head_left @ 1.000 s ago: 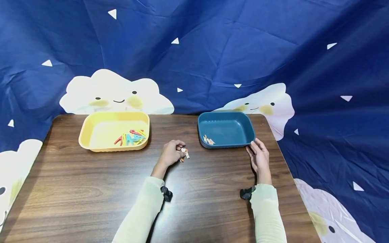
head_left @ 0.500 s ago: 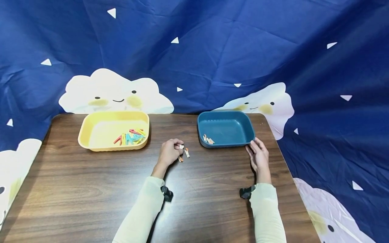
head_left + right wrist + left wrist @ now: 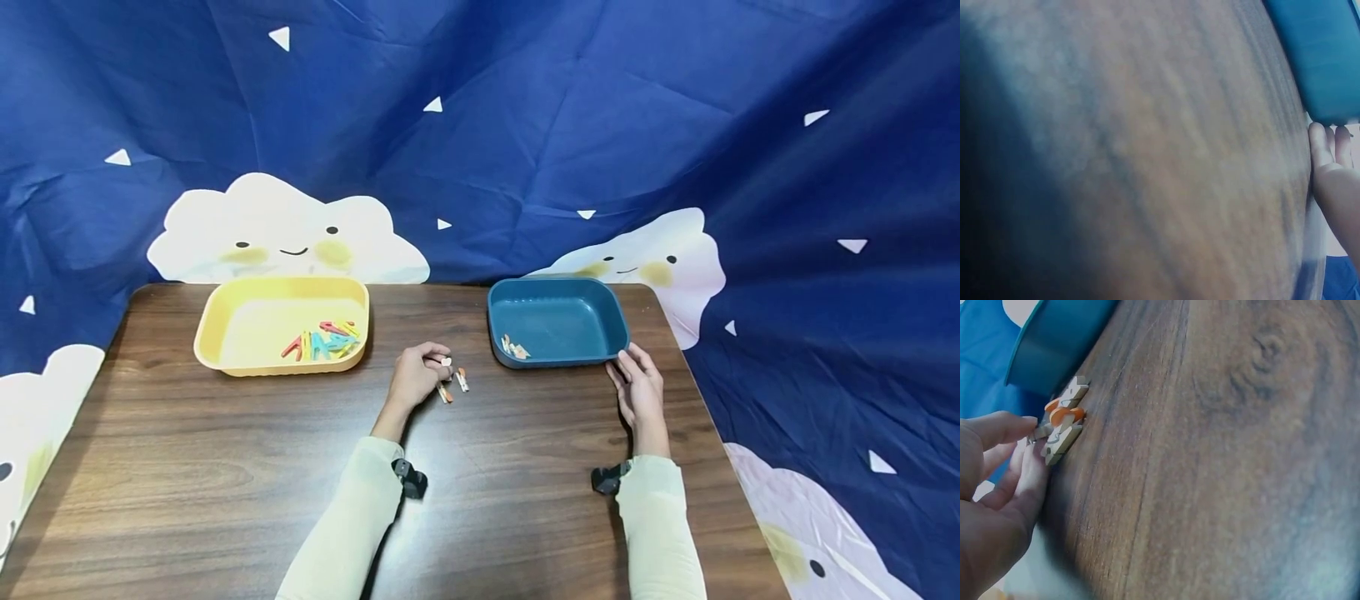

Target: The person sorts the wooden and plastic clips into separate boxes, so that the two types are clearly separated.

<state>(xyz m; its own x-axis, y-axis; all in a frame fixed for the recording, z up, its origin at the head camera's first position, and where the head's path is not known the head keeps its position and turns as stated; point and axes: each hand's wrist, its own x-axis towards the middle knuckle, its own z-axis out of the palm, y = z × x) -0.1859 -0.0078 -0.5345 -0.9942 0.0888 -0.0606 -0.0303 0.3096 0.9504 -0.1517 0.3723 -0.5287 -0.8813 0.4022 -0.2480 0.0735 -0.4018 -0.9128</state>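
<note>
My left hand (image 3: 437, 361) sits on the wooden table (image 3: 225, 467) between the two trays, fingers curled, pinching the end of a small pale wooden peg (image 3: 446, 362). Two more small orange-marked pegs (image 3: 462, 380) lie on the table just right of it. In the left wrist view my left hand's (image 3: 1025, 432) thumb and finger pinch the peg cluster (image 3: 1063, 422) near the teal tray (image 3: 1054, 344). My right hand (image 3: 628, 367) rests with straight fingers against the teal tray's (image 3: 615, 329) near right corner, as the right wrist view shows for the hand (image 3: 1329, 140) and tray (image 3: 1319, 56).
A yellow tray (image 3: 213, 333) at the back left holds several coloured pegs (image 3: 324, 340). A few pale pegs (image 3: 513, 347) lie in the teal tray's near left corner. A blue cloud-print cloth (image 3: 525, 125) hangs behind and drapes past the table's right edge.
My left hand has set two pegs down on the table and drawn slightly back and up, keeping one at its fingertips. The right hand has stayed by the teal tray.
</note>
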